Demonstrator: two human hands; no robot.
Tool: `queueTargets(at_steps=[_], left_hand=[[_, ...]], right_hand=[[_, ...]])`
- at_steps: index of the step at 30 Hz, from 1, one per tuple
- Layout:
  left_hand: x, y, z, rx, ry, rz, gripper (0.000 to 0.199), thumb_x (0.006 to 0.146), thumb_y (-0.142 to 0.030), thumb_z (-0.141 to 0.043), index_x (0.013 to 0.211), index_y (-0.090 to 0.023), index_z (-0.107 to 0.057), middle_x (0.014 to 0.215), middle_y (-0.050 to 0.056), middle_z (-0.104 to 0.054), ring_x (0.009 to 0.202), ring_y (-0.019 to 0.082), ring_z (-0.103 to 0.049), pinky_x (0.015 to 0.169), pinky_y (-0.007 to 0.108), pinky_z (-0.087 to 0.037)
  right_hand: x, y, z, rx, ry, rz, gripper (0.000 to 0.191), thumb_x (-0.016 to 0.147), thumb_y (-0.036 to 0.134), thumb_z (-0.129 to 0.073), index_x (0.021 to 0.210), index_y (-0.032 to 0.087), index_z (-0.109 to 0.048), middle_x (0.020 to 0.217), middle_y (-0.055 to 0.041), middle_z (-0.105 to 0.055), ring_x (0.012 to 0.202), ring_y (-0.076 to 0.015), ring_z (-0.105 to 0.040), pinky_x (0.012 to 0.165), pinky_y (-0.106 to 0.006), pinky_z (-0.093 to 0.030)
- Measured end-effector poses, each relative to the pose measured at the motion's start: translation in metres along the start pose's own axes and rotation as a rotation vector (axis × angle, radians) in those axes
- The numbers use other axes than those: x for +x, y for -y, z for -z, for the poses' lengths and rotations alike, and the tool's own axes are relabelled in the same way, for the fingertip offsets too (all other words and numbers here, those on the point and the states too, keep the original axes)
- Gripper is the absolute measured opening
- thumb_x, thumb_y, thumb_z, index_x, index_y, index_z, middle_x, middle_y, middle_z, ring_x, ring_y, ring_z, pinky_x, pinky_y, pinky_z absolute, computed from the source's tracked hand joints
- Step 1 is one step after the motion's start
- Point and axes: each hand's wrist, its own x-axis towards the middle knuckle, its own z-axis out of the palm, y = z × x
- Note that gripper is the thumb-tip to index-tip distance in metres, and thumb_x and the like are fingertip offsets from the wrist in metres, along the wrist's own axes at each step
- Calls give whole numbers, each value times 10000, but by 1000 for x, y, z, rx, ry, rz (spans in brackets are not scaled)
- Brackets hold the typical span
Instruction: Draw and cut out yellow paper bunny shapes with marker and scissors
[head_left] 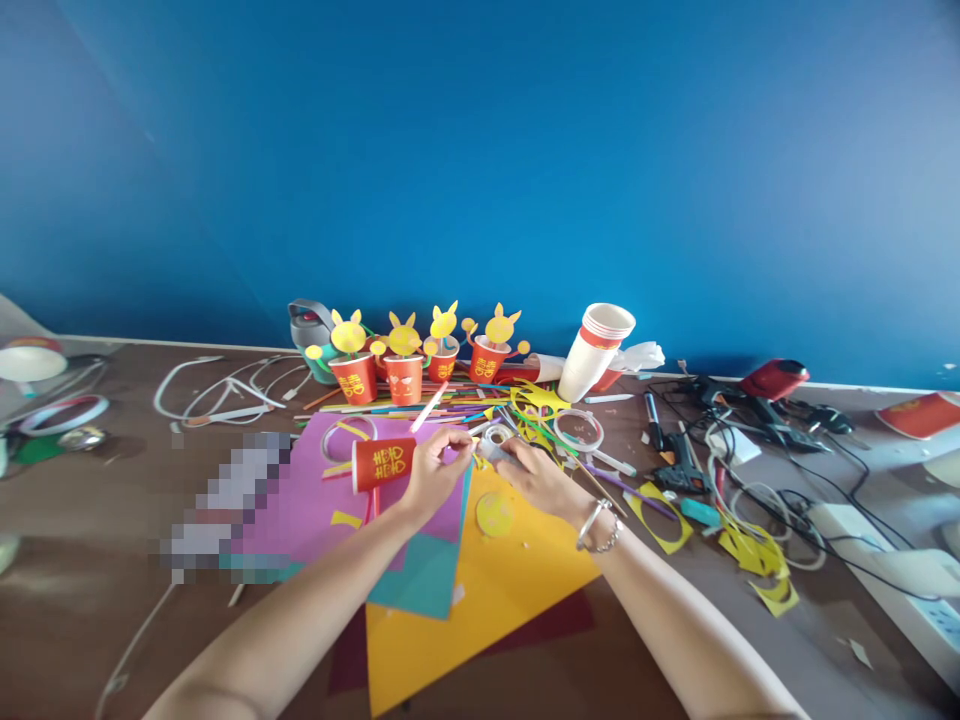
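My left hand (436, 472) is closed in a pinch, with a tiny yellow piece (475, 444) at its fingertips. My right hand (541, 482) is shut on a small roll of clear tape (495, 436), close to the left fingertips. Beside my left hand a red paper cup (381, 465) with gold print lies on its side. Beyond that hand, a white strip (430, 406) slants upward. Below the hands a yellow paper disc (495, 514) rests on an orange-yellow sheet (435, 640). Purple paper (289, 500) and teal paper (426, 575) lie under the left forearm.
Several red cups with yellow eared paper heads (403, 382) stand along the blue wall. Right of them is a stack of white cups (596, 350). Glue guns (681, 462), cables, yellow scraps (754, 555) and a power strip (892, 560) crowd the right side. White cable (217, 395) coils at left.
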Motion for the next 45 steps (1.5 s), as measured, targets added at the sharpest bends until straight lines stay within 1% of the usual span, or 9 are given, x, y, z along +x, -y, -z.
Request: queueTargets(at_steps=[6,11,13,20,26,30,34,40,45], left_hand=[[0,-2,1,1,11,-4,102,746,-293,-635,735,-192,-642,754,28,-651,742,161,-582,721,281,-455],[3,1,-2,-156,-32,102,170,698,-334,-677,703,-172,-624,748,37,-652,753,169,-599,741,293,-473],[4,2,-3,-182,-63,126,177,690,-332,-684,693,-167,-621,742,37,-652,744,164,-602,731,288,-475],[4,4,-3,-139,-98,126,165,704,-327,-677,702,-170,-627,704,22,-632,694,149,-579,676,268,-470],[3,4,-4,-159,-83,142,182,699,-340,-682,693,-166,-629,711,26,-628,695,145,-573,683,265,-464],[3,3,-3,-145,-97,138,172,701,-331,-688,706,-168,-634,701,13,-636,682,139,-579,667,256,-465],[4,2,-3,-109,-110,128,165,715,-325,-679,717,-164,-643,713,21,-652,697,145,-587,672,258,-464],[4,3,-4,-81,-82,110,130,725,-294,-666,717,-165,-648,709,25,-659,693,149,-595,679,265,-459],[3,3,-1,-26,-37,28,93,748,-262,-634,715,-176,-622,724,20,-653,708,147,-593,693,266,-458]], right_hand=[[0,-1,-1,-12,3,8,98,820,213,-428,758,207,-504,665,7,-578,576,-131,-524,526,-238,-361],[1,-5,-4,-104,-86,-71,110,833,265,-453,862,186,-524,751,-46,-634,652,-174,-583,602,-266,-384],[1,-6,-5,-123,-91,-76,117,826,275,-470,883,187,-524,781,-54,-647,680,-187,-598,613,-270,-382],[-1,-7,-11,-112,-117,-21,206,784,251,-519,977,185,-488,907,-81,-670,786,-218,-638,659,-285,-419],[-2,-7,-13,-136,-109,-39,243,801,288,-524,1018,186,-483,864,-67,-673,760,-222,-647,638,-286,-422],[-4,-3,-11,-213,-98,-15,211,883,279,-404,1052,208,-510,816,-41,-676,721,-197,-647,618,-266,-398],[-5,1,-11,-284,-121,25,228,854,279,-471,1066,212,-523,873,-40,-693,750,-201,-658,625,-261,-397],[-7,3,-12,-352,-157,57,237,841,281,-496,1066,216,-532,911,-41,-694,768,-193,-659,617,-248,-398],[-8,3,-13,-368,-174,55,235,840,284,-496,1055,206,-552,900,-46,-696,779,-196,-658,622,-248,-403]])
